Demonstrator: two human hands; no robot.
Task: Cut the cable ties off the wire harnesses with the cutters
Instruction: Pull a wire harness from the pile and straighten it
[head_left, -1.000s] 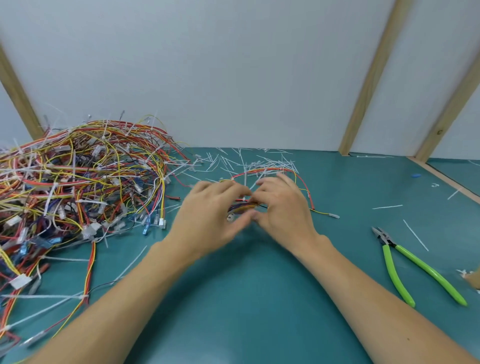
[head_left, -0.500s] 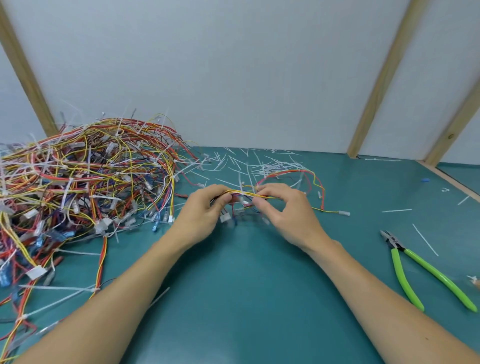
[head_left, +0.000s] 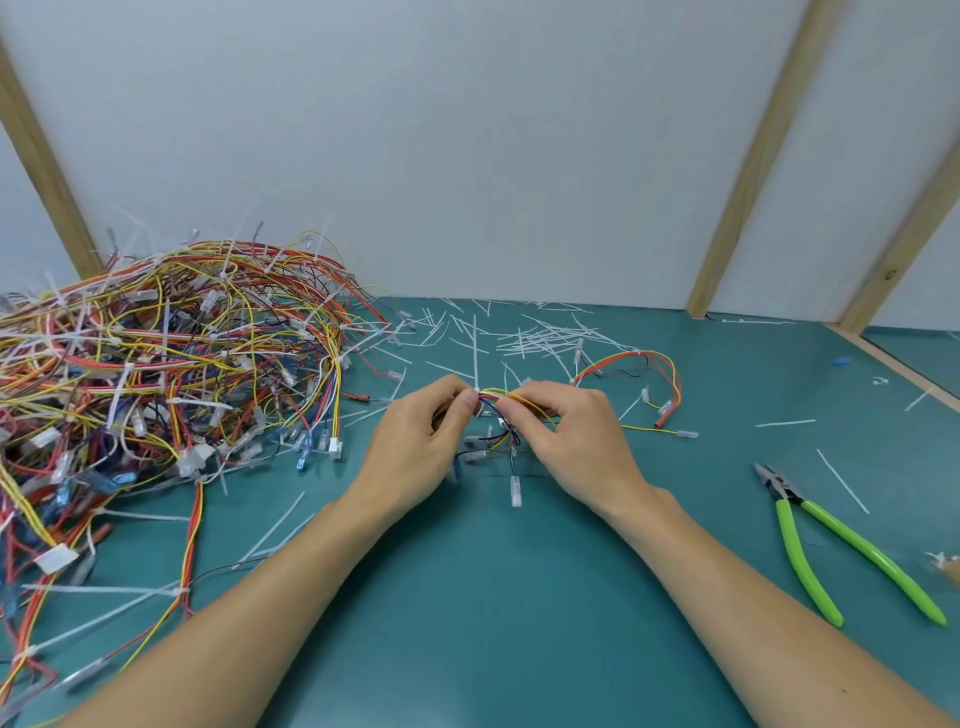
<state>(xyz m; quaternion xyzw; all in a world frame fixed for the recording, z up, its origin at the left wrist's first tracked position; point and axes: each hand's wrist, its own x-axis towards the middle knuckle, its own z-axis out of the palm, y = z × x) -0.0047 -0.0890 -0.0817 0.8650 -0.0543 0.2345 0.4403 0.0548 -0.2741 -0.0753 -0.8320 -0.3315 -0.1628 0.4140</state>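
Both hands hold one small wire harness of red, yellow and blue wires at the middle of the teal table. My left hand pinches the bundle from the left, and my right hand pinches it from the right, fingertips almost meeting. A white cable tie sticks up from the bundle between them. Small clear connectors dangle below the hands. The cutters, with green handles, lie untouched on the table at the right, jaws pointing away from me.
A big tangled pile of tied harnesses fills the left side of the table. Several cut white tie strips litter the far middle. A white wall with wooden battens closes the back.
Both hands have lifted the harness off the table and brought their fingertips together on the bundle. The view has shifted slightly left. The cutters have not moved.
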